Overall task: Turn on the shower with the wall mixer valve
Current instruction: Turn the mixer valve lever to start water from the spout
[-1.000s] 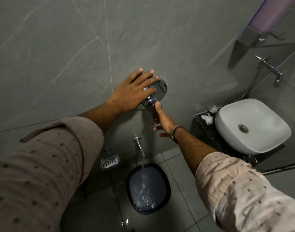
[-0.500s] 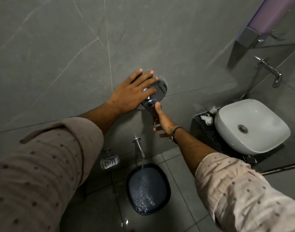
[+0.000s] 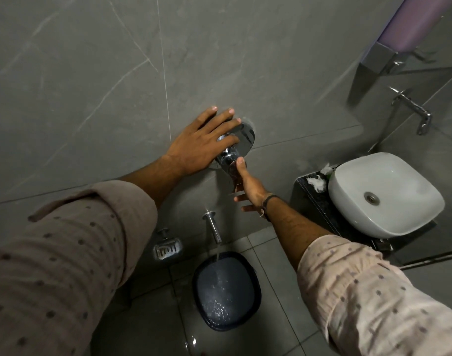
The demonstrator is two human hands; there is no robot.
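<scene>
The chrome wall mixer valve (image 3: 245,136) sits on the grey tiled wall at mid-frame, its lever (image 3: 228,160) pointing down toward me. My left hand (image 3: 199,145) lies flat over the valve's left side, fingers spread across the round plate. My right hand (image 3: 248,186) reaches up from below, thumb pressed on the lever's right side and fingers partly hidden behind it. Below, the chrome spout (image 3: 213,227) pours a stream of water into the dark blue basin (image 3: 226,291) on the floor. No shower head is in view.
A white wash basin (image 3: 384,194) stands on a black counter (image 3: 312,199) at right, with crumpled tissue beside it. A chrome tap (image 3: 414,109) juts from the right wall. A metal soap dish (image 3: 167,249) hangs low on the wall. The floor tiles are wet.
Both hands stay on the valve and lever almost unmoved. Water keeps running from the spout into the blue basin.
</scene>
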